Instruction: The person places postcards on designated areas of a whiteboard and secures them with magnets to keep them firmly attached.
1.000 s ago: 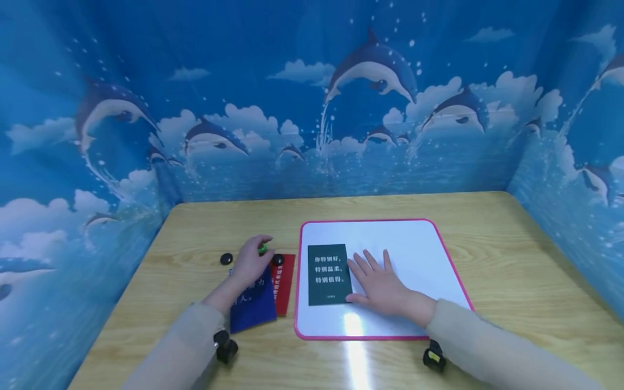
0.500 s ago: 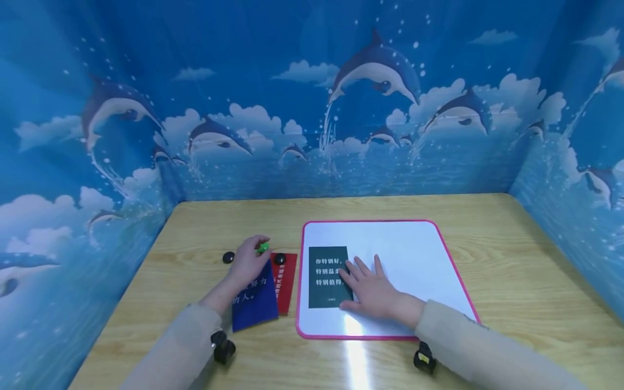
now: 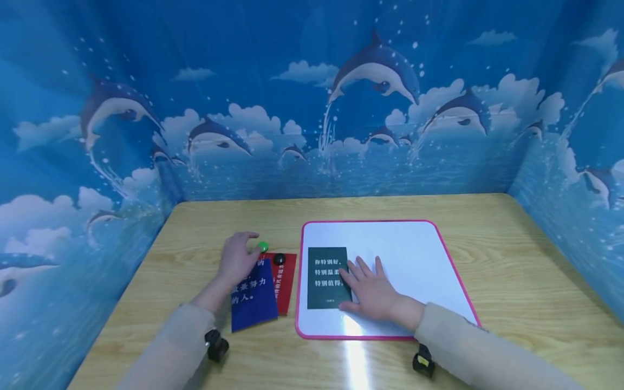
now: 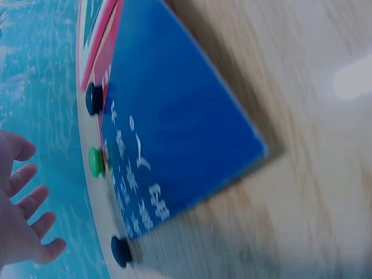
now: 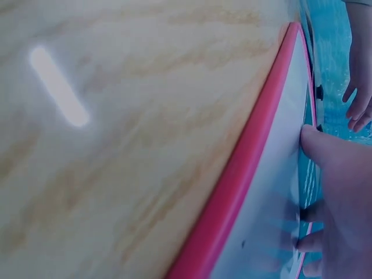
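My left hand hovers over the far end of a blue card, thumb and fingers apart with nothing between them. Just right of its fingertips sits a round green magnet. A black magnet rests on a red card that lies partly beneath the blue one. Another black magnet shows in the left wrist view; in the head view the left hand hides it. With fingers spread, my right hand lies on a dark green card, covering its right edge, on the white board.
The pink-rimmed whiteboard lies flat on the wooden table, right of the blue and red cards. A dolphin-print curtain hangs behind the table and along both sides.
My left hand has drawn back to the left from the green magnet, which stays on the table. The right hand has slid left, further onto the dark green card.
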The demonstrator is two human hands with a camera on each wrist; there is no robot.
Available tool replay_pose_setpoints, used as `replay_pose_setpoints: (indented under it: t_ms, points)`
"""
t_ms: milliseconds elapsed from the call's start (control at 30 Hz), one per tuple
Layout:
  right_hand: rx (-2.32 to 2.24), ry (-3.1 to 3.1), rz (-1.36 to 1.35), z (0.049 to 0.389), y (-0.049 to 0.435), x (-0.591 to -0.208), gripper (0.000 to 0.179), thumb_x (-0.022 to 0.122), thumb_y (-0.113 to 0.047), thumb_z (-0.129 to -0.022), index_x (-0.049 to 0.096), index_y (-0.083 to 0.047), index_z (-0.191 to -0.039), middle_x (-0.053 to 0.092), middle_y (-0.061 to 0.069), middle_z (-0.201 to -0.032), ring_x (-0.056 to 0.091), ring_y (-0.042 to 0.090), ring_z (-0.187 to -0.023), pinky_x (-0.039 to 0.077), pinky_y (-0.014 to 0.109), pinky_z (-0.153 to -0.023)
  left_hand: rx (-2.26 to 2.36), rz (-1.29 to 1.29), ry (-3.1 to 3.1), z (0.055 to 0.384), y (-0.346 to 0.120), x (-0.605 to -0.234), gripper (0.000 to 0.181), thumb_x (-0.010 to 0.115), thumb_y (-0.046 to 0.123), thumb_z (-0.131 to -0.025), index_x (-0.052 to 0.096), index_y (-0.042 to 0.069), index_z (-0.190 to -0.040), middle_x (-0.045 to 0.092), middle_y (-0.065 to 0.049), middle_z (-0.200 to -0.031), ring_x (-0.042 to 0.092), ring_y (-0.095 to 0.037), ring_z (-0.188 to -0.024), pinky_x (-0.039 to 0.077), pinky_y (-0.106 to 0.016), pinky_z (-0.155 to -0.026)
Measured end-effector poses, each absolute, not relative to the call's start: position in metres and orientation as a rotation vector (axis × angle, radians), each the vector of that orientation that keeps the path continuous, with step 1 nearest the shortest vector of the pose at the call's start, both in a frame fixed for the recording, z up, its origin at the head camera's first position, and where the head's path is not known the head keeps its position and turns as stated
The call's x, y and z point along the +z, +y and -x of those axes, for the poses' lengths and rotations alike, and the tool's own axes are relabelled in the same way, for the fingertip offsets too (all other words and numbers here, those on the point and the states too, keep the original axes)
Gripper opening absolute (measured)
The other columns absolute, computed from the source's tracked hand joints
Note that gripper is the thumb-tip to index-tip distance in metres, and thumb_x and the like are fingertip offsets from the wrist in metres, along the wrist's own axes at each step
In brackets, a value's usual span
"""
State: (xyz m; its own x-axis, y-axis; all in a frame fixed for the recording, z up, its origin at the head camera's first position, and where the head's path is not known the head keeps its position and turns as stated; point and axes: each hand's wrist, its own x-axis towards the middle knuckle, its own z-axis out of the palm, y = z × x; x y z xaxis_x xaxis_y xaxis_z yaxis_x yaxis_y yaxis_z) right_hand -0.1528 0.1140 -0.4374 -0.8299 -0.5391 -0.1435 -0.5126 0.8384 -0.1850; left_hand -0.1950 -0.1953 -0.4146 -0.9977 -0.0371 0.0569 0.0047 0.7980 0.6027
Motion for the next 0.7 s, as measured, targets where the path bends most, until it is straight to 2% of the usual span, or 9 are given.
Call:
replay_pose_setpoints:
  t_ms: [433, 700]
  points:
    - [-0.166, 2.853, 0.799, 0.152, 0.112, -0.441, 0.080, 0.049, -0.063, -0.085, 0.034, -0.011, -0.145, 0.029, 0.014, -0.152, 0.018, 0.039, -0.142, 0.004, 0.068, -0.110, -0.788, 0.010, -2.936, 0.197, -0.237, -0.419, 0.042, 0.056, 0.019, -0.089, 0.052, 0.000, -0.126, 0.049, -0.028, -0.131, 0.040, -0.049, -0.122, 0.027, -0.066, -0.102]
    - [-0.183, 2.834, 0.788, 0.150, 0.111, -0.437, 0.078, 0.051, -0.060, -0.086, 0.034, -0.010, -0.145, 0.030, 0.015, -0.152, 0.018, 0.040, -0.142, 0.004, 0.068, -0.110, -0.631, 0.053, -2.977, 0.195, -0.254, -0.425, 0.041, 0.059, 0.022, -0.087, 0.055, 0.000, -0.122, 0.050, -0.028, -0.129, 0.039, -0.050, -0.121, 0.025, -0.065, -0.101]
